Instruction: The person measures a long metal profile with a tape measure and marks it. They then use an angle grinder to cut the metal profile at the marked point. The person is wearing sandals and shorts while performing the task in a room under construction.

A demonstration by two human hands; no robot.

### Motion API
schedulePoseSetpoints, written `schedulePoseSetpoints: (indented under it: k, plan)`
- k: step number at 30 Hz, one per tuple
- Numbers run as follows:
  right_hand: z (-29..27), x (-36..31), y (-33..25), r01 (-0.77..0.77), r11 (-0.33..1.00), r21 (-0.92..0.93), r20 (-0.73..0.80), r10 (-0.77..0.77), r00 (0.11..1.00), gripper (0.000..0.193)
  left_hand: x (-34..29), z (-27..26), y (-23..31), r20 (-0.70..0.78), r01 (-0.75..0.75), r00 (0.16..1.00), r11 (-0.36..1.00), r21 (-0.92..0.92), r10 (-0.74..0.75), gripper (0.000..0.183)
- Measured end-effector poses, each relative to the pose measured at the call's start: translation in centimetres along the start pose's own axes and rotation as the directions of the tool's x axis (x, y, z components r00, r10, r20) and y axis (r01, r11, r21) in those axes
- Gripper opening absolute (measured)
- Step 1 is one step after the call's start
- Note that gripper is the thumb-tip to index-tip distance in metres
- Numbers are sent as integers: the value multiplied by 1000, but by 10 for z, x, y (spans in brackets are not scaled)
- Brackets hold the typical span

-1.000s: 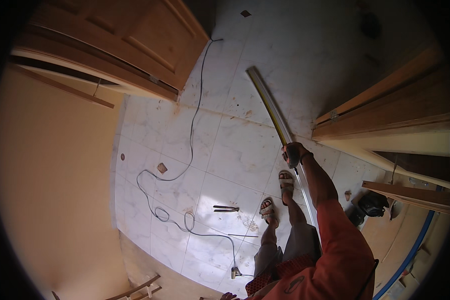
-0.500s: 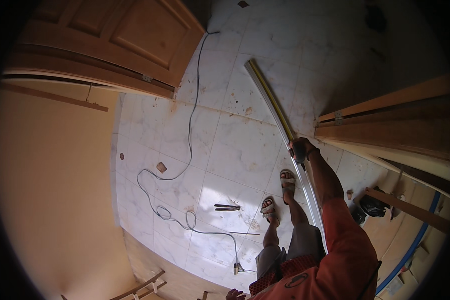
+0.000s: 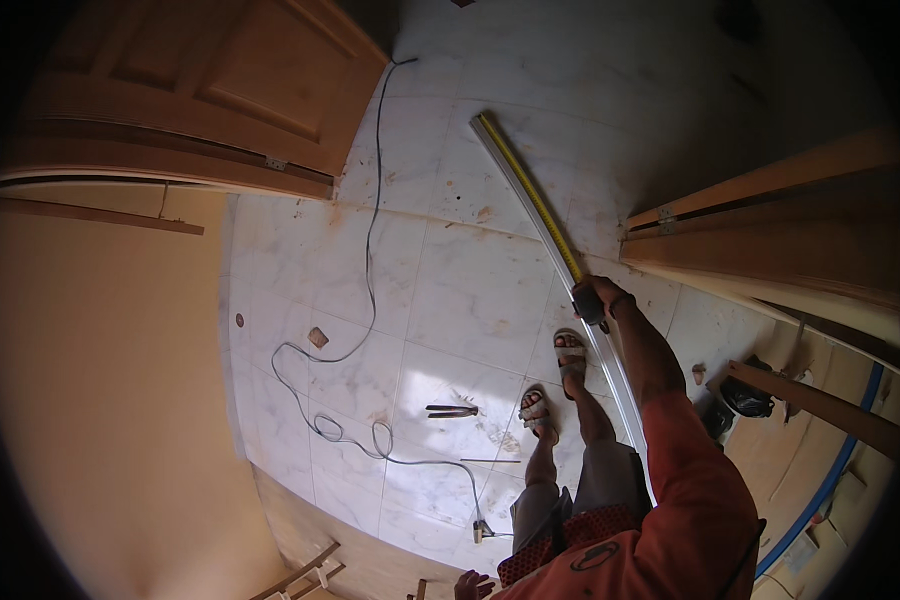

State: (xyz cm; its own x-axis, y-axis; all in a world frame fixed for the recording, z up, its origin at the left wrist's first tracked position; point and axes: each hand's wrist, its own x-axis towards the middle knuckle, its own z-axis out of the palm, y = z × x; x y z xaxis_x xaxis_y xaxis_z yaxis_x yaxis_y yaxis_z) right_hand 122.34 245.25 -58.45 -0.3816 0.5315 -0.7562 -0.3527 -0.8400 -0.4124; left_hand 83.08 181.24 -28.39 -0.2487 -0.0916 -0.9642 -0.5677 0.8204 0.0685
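Observation:
Reaching forward, my right hand grips a black tape measure. Its yellow blade is drawn out and lies along a long silvery metal bar, as far as the bar's far end. The bar slants from beside my right leg toward the far floor. At the bottom edge my left hand shows only in part, fingers apart and nothing seen in it. On the tiles left of my feet lie dark-handled pincers and a thin rod.
A grey cable loops across the left tiles to a small connector. A brown chip lies beside it. Wooden doors stand at far left and right. At right are a black bag, a plank and a blue pipe.
The view has shifted slightly. My right hand has turned a little on the tape measure, whose blade shows more broadly. My left hand has come slightly further into view.

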Motion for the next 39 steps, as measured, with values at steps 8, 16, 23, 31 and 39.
schedulePoseSetpoints:
  k: [8,16,23,31,39]
  plan:
    - [-41,-95,82,-78,973,-216,-294,11,956,23,50,-49,62,112,-225,974,896,383,197,47]
    - [-97,-343,235,-162,940,-300,-471,2,882,27,66,-12,191,168,-246,969,702,669,179,44]
    - [-164,-540,415,-130,815,-565,-570,-272,775,36,90,41,296,245,-308,947,371,876,208,45]
    - [-196,-727,533,-198,805,-560,-626,-254,738,37,26,157,239,480,-486,837,-45,873,264,49]
    - [-256,-888,690,-292,732,-615,-647,-258,717,34,-31,176,-6,563,-492,819,-369,789,113,50]
